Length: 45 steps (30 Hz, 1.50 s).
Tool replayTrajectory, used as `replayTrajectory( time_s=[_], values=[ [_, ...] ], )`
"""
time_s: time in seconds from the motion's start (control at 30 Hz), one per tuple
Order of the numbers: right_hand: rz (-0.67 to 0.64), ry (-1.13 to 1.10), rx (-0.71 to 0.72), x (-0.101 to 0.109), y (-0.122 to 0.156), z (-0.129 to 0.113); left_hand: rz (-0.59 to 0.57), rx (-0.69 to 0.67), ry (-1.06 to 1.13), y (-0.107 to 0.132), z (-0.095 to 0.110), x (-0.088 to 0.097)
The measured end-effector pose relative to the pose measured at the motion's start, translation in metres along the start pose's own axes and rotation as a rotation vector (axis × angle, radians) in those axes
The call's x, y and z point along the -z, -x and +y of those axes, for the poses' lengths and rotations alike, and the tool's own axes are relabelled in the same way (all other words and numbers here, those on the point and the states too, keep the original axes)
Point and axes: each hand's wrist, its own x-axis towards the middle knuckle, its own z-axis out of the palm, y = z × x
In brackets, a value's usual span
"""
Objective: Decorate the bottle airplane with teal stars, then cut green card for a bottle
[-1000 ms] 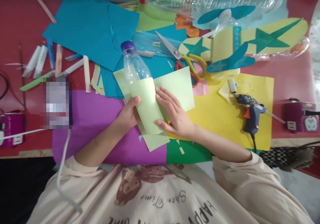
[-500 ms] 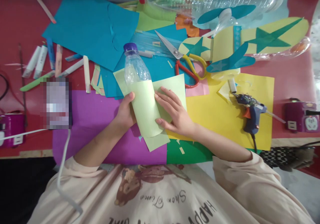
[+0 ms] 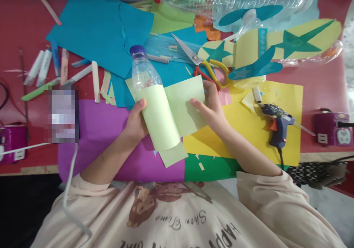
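A clear plastic bottle (image 3: 146,73) with a purple cap lies tilted in front of me, its body wrapped in pale green paper (image 3: 160,119). My left hand (image 3: 136,121) grips the wrapped bottle from the left, thumb on top of the paper. A flat flap of pale green paper (image 3: 185,104) extends to the right of the bottle. Its right edge is pinched by my right hand (image 3: 211,106), with the thumb on top and the fingers mostly behind. Under the bottle's lower end, a corner of pale green paper (image 3: 174,156) shows.
Scissors (image 3: 193,56) lie open beyond my right hand. A glue gun (image 3: 279,126) rests on yellow paper (image 3: 249,145) at right. Behind stands a bottle airplane with starred wings (image 3: 298,39). Markers (image 3: 44,67) and a blurred phone-like object (image 3: 65,115) are at left.
My right hand has moved from the bottle's side to the flap's right edge, taking hold of it and lifting it. The bottle has shifted slightly left.
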Motion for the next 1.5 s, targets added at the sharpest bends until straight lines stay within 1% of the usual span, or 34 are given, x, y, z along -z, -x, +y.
replayTrajectory(
  time_s=[0.07, 0.13, 0.2, 0.33, 0.5, 0.57, 0.6, 0.67, 0.73, 0.77, 0.8, 0.83, 0.87, 0.9, 0.93, 1.0, 1.07, 1.23, 1.37, 1.5],
  values=[
    [-0.075, -0.157, -0.185, 0.003, -0.003, -0.006, 0.01, -0.003, -0.007, -0.001, 0.002, -0.001],
    [-0.121, -0.252, -0.318, 0.003, -0.003, -0.012, 0.004, 0.01, -0.016, -0.002, 0.003, -0.003],
    [-0.124, -0.291, -0.377, 0.003, -0.002, -0.018, 0.003, 0.027, -0.012, -0.003, 0.004, -0.006],
    [-0.11, -0.315, -0.377, 0.002, 0.002, -0.021, 0.025, 0.053, -0.011, -0.003, 0.003, -0.006],
    [-0.196, -0.345, -0.33, 0.0, 0.007, -0.016, 0.014, 0.035, -0.026, -0.005, -0.002, -0.004],
    [-0.23, -0.3, -0.281, -0.001, 0.008, -0.015, -0.001, 0.005, -0.042, -0.005, -0.003, -0.003],
    [-0.223, -0.257, -0.23, -0.002, 0.008, -0.014, -0.009, -0.007, -0.049, -0.005, -0.004, -0.003],
    [-0.138, -0.107, -0.062, -0.002, 0.008, -0.015, -0.019, -0.019, -0.054, -0.006, -0.006, -0.003],
    [-0.005, 0.127, 0.143, -0.002, 0.01, -0.019, -0.005, -0.023, -0.049, -0.006, -0.007, -0.003],
    [0.045, 0.253, 0.238, -0.003, 0.012, -0.021, 0.009, -0.028, -0.048, -0.005, -0.007, -0.004],
    [0.061, 0.364, 0.314, -0.003, 0.015, -0.024, 0.022, -0.033, -0.047, -0.005, -0.006, -0.004],
    [0.045, 0.439, 0.379, -0.004, 0.018, -0.026, 0.033, -0.037, -0.043, -0.005, -0.006, -0.005],
    [-0.007, 0.467, 0.452, -0.005, 0.022, -0.028, 0.04, -0.039, -0.039, -0.005, -0.005, -0.006],
    [-0.075, 0.455, 0.527, -0.007, 0.025, -0.03, 0.046, -0.039, -0.035, -0.005, -0.004, -0.008],
    [-0.147, 0.429, 0.558, -0.01, 0.029, -0.03, 0.051, -0.038, -0.032, -0.004, -0.004, -0.009],
    [-0.256, 0.364, 0.543, -0.016, 0.033, -0.029, 0.067, -0.046, -0.031, -0.003, -0.003, -0.012],
    [-0.308, 0.325, 0.49, -0.023, 0.037, -0.025, 0.08, -0.058, -0.037, -0.002, -0.003, -0.013],
    [-0.315, 0.301, 0.419, -0.035, 0.043, -0.02, 0.069, -0.038, -0.045, -0.001, -0.007, -0.01],
    [-0.354, 0.261, 0.367, -0.04, 0.049, -0.02, 0.07, -0.036, -0.028, 0.0, -0.008, -0.012],
    [-0.371, 0.239, 0.307, -0.043, 0.052, -0.018, 0.062, 0.002, -0.022, 0.002, -0.006, -0.015]
  ],
)
